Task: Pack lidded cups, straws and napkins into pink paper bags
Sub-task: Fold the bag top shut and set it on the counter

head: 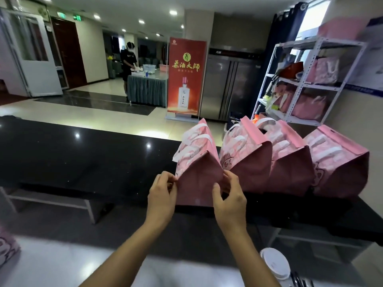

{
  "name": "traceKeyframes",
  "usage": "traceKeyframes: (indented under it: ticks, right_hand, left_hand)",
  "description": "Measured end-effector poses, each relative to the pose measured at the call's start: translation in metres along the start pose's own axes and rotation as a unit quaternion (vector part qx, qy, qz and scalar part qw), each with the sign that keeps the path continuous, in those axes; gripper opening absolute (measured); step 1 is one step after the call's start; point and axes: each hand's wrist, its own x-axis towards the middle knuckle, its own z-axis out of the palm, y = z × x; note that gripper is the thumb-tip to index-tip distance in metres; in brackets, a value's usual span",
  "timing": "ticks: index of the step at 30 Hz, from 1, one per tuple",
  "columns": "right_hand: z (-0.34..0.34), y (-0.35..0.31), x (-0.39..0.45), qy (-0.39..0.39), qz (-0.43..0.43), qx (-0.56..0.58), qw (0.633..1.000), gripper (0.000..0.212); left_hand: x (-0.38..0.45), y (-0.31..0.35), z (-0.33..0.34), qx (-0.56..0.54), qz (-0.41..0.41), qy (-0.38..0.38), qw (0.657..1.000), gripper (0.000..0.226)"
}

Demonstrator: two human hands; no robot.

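On the black surface [83, 154] stand four pink paper bags in a row; the leftmost bag [199, 162] is in hand. I judge it light, thin and easy to crease or tear, so its side folds are the best place to hold. The left hand [162, 195] and right hand [229, 197] each pinch one side edge. A lidded cup [274, 264] waits nearer, low right.
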Motion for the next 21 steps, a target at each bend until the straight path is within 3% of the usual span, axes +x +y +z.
traceKeyframes:
  ticks: [7, 13, 17, 21]
  right_hand:
    - [0.018, 0.016, 0.037, -0.068, 0.036, -0.054, 0.996, 0.06]
    - [0.02, 0.017, 0.043, -0.075, 0.046, -0.064, 0.994, 0.061]
    - [0.018, 0.016, 0.018, -0.064, 0.012, -0.106, 0.992, 0.055]
    - [0.022, 0.017, -0.022, -0.09, -0.057, -0.179, 0.978, 0.049]
  left_hand:
    - [0.053, -0.003, 0.023, 0.052, -0.041, 0.011, 0.998, 0.011]
    - [0.068, -0.012, 0.018, 0.055, -0.026, -0.043, 0.997, 0.01]
    - [0.051, -0.023, 0.0, 0.12, 0.037, -0.146, 0.981, 0.041]
    - [0.011, -0.039, -0.028, 0.254, 0.079, -0.164, 0.95, 0.056]
